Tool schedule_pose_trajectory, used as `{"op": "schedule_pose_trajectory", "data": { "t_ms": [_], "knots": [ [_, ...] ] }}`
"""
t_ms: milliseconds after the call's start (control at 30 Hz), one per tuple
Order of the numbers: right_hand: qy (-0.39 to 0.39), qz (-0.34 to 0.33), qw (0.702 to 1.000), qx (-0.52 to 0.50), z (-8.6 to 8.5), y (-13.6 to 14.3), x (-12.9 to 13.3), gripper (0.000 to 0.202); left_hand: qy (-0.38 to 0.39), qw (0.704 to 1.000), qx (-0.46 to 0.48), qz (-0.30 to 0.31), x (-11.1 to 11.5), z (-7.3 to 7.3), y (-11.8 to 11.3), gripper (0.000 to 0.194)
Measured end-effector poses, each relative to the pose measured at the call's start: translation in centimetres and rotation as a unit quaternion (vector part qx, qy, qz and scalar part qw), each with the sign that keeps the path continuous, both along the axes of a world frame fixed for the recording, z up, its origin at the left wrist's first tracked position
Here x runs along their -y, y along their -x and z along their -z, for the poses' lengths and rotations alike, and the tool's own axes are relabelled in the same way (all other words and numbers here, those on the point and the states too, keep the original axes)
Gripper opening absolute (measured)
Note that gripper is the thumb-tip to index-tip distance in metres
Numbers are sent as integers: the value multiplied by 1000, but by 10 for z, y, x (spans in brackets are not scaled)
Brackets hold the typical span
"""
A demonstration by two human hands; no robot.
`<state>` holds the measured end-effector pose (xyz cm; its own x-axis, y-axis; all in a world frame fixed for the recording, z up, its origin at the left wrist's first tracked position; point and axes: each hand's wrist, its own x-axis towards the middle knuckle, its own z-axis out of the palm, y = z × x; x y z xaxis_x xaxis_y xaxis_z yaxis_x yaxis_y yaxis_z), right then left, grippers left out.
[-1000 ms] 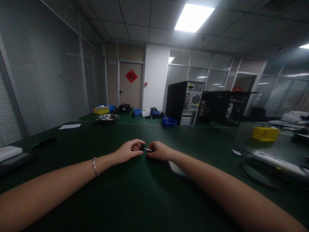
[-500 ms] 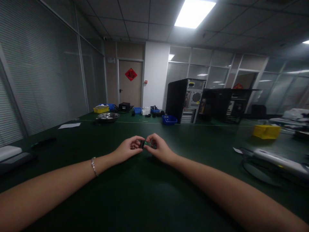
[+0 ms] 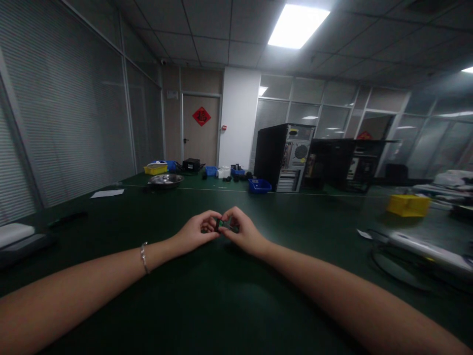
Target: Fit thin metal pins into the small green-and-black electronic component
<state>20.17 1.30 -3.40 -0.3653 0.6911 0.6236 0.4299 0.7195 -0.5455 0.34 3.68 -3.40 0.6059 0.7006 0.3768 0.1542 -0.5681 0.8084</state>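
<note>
Over the middle of the dark green table (image 3: 185, 296), my two hands meet around a small dark part with a green piece (image 3: 220, 224). My left hand (image 3: 197, 230), with a bracelet on its wrist, pinches the part's left side between thumb and fingers. From the other side my right hand (image 3: 244, 230) closes thumb and forefinger on its green end. The fingertips of both hands are almost touching. The part is too small and dim for me to tell its kind, and fingers cover some of it.
Beyond my hands stand a blue bin (image 3: 259, 186), a black computer case (image 3: 273, 155) and a metal bowl (image 3: 165, 181). A yellow bin (image 3: 408, 205) and a silvery device with a cable (image 3: 424, 246) lie to the right. Paper (image 3: 107, 193) lies left.
My right hand's fingertips have come closer to the left hand's, closing the gap around the small part. The view has shifted very slightly.
</note>
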Motion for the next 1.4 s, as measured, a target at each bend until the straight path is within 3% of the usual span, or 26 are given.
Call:
{"op": "schedule_pose_trajectory", "data": {
  "t_ms": [300,833,967,1067,1233,1400],
  "knots": [
    [17,16,1000,11,-10,2,10,22,14,1000,-2,-15,4,-7,-1,40],
    [-7,25,999,42,-4,0,11,24,2,1000,-19,-1,3,-5,0,39],
    [-21,20,998,56,-2,-1,10,25,-5,1000,-9,3,4,-6,-1,29],
    [-21,15,997,66,-2,0,10,24,10,1000,4,3,4,-6,-1,26],
    [-30,20,996,76,-7,4,16,27,66,997,39,4,2,-3,-1,39],
    [-45,22,993,106,-10,7,22,30,145,987,50,42,3,-6,-1,34]
  ]
}}
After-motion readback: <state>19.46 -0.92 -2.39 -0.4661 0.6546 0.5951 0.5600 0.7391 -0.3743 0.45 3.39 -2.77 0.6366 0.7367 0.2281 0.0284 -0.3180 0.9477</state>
